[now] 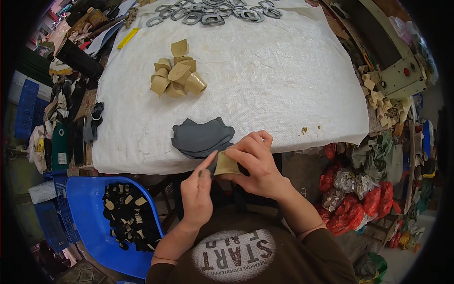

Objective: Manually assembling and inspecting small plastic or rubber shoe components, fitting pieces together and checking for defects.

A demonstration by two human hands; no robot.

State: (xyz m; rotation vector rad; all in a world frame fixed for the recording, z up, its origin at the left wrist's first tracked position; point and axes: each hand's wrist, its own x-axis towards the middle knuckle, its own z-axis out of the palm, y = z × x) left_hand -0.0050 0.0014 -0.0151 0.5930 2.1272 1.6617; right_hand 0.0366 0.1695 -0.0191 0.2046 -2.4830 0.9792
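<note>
Just past the front edge of the table, my right hand [257, 163] grips a tan block shoe heel [227, 164] with thumb and fingers. Against the heel's left side, my left hand [196, 191] is closed on a small dark grey piece of thin material [213, 165], pressing it to the heel. Right behind my hands lies a stack of dark grey cut pieces [201, 136], with curved edges, near the table's front edge. Farther back and to the left sits a small pile of bare tan heels [178, 73], tumbled at different angles.
White woven sheeting [265, 75] covers the table. Several grey ring-shaped pieces [213, 19] lie at its far edge, and a yellow strip [127, 39] at far left. A blue basin [85, 227] of dark-covered heels stands lower left. Red plastic bags [347, 215] lie right.
</note>
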